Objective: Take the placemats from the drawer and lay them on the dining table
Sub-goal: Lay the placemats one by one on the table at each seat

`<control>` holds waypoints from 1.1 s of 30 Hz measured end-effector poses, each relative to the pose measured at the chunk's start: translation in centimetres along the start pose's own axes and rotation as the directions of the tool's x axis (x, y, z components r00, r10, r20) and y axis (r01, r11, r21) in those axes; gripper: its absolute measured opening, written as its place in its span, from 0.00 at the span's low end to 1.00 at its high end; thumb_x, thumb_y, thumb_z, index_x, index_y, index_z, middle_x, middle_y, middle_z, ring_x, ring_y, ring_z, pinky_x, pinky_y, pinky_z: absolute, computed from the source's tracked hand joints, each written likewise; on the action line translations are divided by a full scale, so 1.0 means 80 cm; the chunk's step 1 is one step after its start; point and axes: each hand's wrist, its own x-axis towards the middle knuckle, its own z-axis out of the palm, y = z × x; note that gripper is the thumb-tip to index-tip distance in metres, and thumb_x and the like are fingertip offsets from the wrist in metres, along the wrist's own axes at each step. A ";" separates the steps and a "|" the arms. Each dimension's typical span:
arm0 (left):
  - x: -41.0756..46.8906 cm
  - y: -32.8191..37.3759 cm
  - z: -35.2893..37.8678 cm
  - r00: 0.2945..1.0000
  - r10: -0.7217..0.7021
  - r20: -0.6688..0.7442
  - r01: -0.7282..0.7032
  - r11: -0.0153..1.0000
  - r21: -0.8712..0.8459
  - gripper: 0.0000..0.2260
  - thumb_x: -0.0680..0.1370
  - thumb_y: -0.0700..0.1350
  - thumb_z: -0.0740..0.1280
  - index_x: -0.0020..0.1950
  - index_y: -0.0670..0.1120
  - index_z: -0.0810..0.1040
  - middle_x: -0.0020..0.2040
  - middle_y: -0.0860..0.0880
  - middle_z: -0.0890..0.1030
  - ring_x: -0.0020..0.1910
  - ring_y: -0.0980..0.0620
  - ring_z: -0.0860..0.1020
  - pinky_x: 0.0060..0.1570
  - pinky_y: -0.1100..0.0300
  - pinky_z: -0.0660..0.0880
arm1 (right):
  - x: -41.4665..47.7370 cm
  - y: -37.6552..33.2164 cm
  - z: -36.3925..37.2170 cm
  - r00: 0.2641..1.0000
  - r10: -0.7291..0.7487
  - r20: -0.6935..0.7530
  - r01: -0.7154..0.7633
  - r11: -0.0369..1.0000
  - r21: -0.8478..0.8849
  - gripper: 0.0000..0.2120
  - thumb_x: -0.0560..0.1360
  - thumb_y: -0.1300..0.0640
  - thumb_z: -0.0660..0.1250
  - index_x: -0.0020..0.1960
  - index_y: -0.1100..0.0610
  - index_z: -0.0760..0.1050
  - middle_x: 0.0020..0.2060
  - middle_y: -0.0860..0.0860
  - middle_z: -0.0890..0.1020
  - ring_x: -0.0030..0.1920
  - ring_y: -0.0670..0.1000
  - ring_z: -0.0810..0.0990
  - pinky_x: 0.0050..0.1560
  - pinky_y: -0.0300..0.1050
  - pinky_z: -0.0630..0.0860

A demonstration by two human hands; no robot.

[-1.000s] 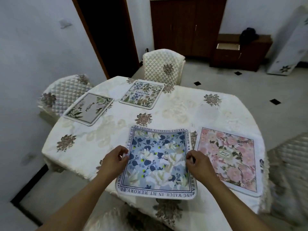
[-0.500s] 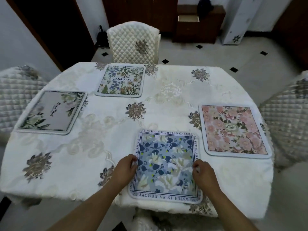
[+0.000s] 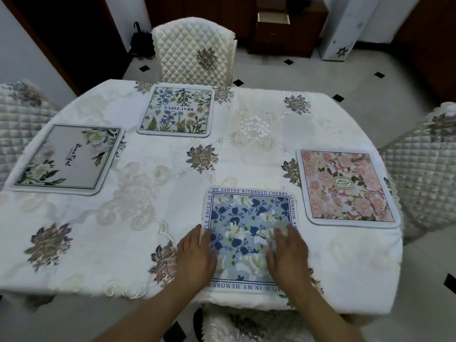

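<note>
From the head camera, a rounded table (image 3: 357,267) is sitting under a cream cloth (image 3: 246,156) that is showing raised scrollwork and brownish embroidered flowers. Four square, round-cornered mats are lying flat on it. The blue mat (image 3: 249,225), printed with dark blue leaves and white blossoms inside a border of lettering, is lying at the near edge. The left hand (image 3: 195,260) is resting palm down over its left border, fingers straight and close together, gripping nothing. The right hand (image 3: 288,260) is pressing flat on its right part, fingers stretched out and slightly spread, their tips blurring. The pink mat (image 3: 345,186), thick with rose-coloured blooms around a small oval label, is lying just right of the blue one without touching it. The grey mat (image 3: 71,159), plain in the middle with pale flowers at two corners, is sitting at the left side. The green mat (image 3: 177,112), covered in botanical sprigs, is lying at the far edge. Quilted, diamond-stitched chairs are standing at the far side (image 3: 192,50), left (image 3: 19,114) and right (image 3: 424,156). Beyond, a drawer (image 3: 273,18) is hanging open in a dark wooden cabinet (image 3: 296,38).
</note>
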 end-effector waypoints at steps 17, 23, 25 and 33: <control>-0.044 0.017 0.037 0.938 0.232 0.259 -0.257 0.964 0.067 0.29 0.83 0.56 0.49 0.79 0.43 0.45 0.79 0.43 0.46 0.78 0.45 0.44 0.74 0.47 0.48 | -0.042 0.061 0.030 0.967 -0.143 0.210 0.138 0.990 0.037 0.31 0.80 0.45 0.50 0.78 0.57 0.49 0.78 0.54 0.52 0.78 0.53 0.47 0.75 0.53 0.49; 0.090 0.060 0.046 0.965 0.146 0.218 -0.168 0.982 0.088 0.28 0.82 0.55 0.47 0.78 0.42 0.47 0.78 0.38 0.46 0.77 0.37 0.44 0.75 0.44 0.42 | 0.081 -0.006 0.023 0.938 -0.252 0.236 0.255 0.967 0.019 0.29 0.81 0.46 0.47 0.78 0.57 0.47 0.78 0.54 0.49 0.78 0.55 0.45 0.77 0.51 0.42; 0.145 0.081 0.048 0.955 0.128 0.269 -0.174 0.972 0.155 0.30 0.81 0.52 0.50 0.78 0.39 0.46 0.78 0.36 0.46 0.76 0.35 0.42 0.74 0.43 0.41 | 0.125 -0.033 0.018 0.916 -0.283 0.284 0.296 0.955 -0.003 0.29 0.81 0.48 0.46 0.78 0.58 0.44 0.78 0.54 0.47 0.78 0.54 0.43 0.76 0.52 0.42; 0.188 0.039 0.040 0.950 0.237 0.206 -0.271 0.949 0.159 0.29 0.83 0.56 0.44 0.78 0.39 0.47 0.78 0.40 0.47 0.77 0.42 0.44 0.75 0.48 0.43 | 0.162 0.000 0.019 0.923 -0.289 0.254 0.306 0.952 -0.028 0.31 0.80 0.44 0.41 0.77 0.57 0.38 0.78 0.54 0.42 0.77 0.53 0.38 0.76 0.52 0.41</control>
